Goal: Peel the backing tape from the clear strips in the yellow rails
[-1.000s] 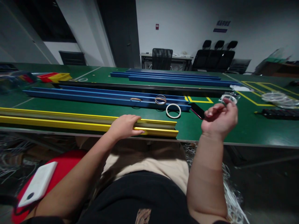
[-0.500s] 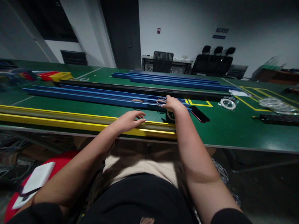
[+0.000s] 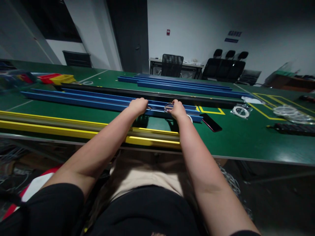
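Observation:
A thin, pale ring-shaped coil [image 3: 168, 107] is in my right hand [image 3: 177, 109], whose fingers and thumb pinch its right side above the near blue channel. Just to the left, my left hand [image 3: 139, 106] is over the same blue channel [image 3: 98, 102] with its fingers closed. Its fingertips mostly face away from me, and what they grip is too small and hidden to name. Behind my right wrist, part of a white round roll [image 3: 189, 118] shows on the table. A yellow channel [image 3: 61, 126] runs along the near table edge, under my forearms.
A phone [image 3: 211, 122] lies right of the blue channel. Farther right are a bagged white roll [image 3: 240, 111], more bagged rolls [image 3: 291, 110] and a black power strip [image 3: 292, 127]. Behind lie a long black channel [image 3: 209, 99] and more blue channels [image 3: 182, 86]. Yellow bin [image 3: 62, 79] at far left.
My left hand has moved forward and up from over the yellow channel to the blue one, and its fingers have closed. My right hand keeps hold of the coil, shifted slightly left.

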A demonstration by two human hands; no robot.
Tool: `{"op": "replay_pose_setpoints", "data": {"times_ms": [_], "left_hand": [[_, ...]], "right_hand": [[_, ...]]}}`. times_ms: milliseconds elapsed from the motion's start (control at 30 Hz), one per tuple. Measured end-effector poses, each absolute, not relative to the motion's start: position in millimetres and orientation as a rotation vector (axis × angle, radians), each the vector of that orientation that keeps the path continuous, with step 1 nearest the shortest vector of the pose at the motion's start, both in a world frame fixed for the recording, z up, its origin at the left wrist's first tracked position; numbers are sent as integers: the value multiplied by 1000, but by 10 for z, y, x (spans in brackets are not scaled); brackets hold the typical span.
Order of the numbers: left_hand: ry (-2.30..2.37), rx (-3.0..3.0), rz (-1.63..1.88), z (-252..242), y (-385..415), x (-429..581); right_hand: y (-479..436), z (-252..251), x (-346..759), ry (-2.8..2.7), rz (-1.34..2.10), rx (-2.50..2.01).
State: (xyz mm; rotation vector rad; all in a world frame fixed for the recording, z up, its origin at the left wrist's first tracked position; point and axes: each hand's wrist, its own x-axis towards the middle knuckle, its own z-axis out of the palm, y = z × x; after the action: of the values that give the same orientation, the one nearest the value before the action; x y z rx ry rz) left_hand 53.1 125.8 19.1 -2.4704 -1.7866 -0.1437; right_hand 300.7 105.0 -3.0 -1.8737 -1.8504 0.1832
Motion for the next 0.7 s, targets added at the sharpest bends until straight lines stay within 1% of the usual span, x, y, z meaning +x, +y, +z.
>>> {"op": "replay_pose_setpoints", "data": {"times_ms": [233, 300, 400, 467, 500, 567, 700], "left_hand": [[-1817, -2548, -429, -6, 1498, 355], [-1886, -2548, -729, -15, 1542, 335], [-1984, -2620, -1432, -18, 1544, 395], [-1918, -2805, -1826, -21, 1497, 473], [-1833, -2919, -1957, -23, 1465, 512], [-1613, -3113, -2053, -24, 1395, 574], [-1325, -3354, -1847, -21, 1316, 606]], "right_hand": [[1208, -99, 3000, -1797, 48, -1374], [1202, -85, 2970, -1833, 32, -1234], [1167, -79, 2920, -1924, 28, -1117], [1151, -96, 2885, -1995, 48, -1078], [1148, -110, 2867, -2025, 66, -1065], [1155, -143, 2831, -2066, 108, -1046], [1188, -202, 2772, -2076, 172, -1007]]}}
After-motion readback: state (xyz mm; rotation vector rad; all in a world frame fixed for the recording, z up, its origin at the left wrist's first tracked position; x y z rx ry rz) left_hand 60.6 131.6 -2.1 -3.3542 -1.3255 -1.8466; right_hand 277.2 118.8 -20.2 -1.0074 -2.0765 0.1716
